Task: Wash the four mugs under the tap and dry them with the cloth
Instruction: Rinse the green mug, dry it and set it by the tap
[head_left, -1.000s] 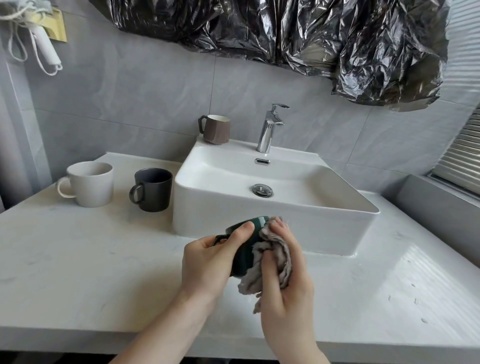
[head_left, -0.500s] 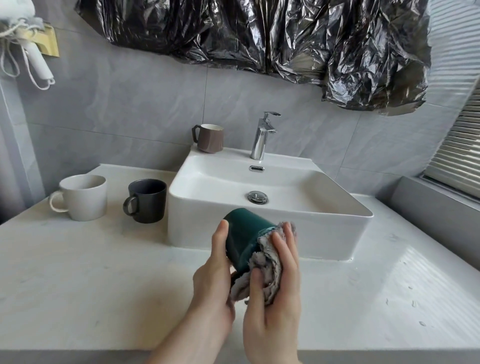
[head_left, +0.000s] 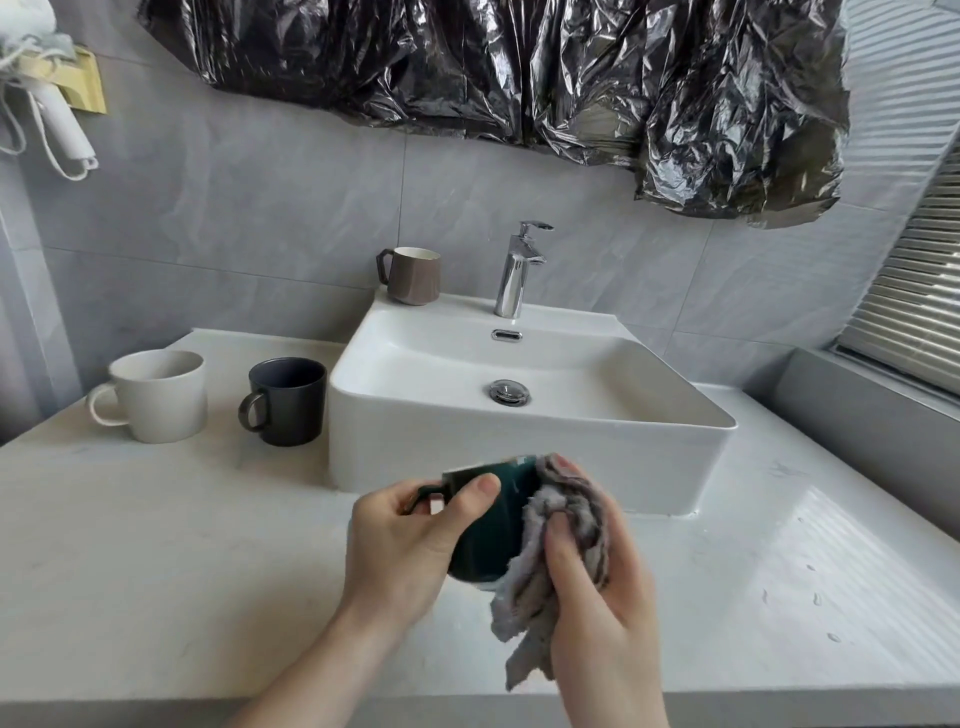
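Two hands meet over the countertop (head_left: 156, 545): the left hand (head_left: 400, 545) curls round the dark green mug (head_left: 491, 525), thumb on its side; the right hand (head_left: 602, 587) grips the grey cloth (head_left: 550, 571) against it. Beyond the left hand stand a white mug (head_left: 156, 395) and black mug (head_left: 288, 400); a brown mug (head_left: 413, 275) sits on the basin (head_left: 519, 441) near the tap (head_left: 517, 270).

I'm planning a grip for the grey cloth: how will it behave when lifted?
The grey cloth is probably floppy: it bunches in the right hand and its free end hangs limp below. It looks light, held by curled fingers alone. Its nubby weave should grip rather than slip against the green mug.
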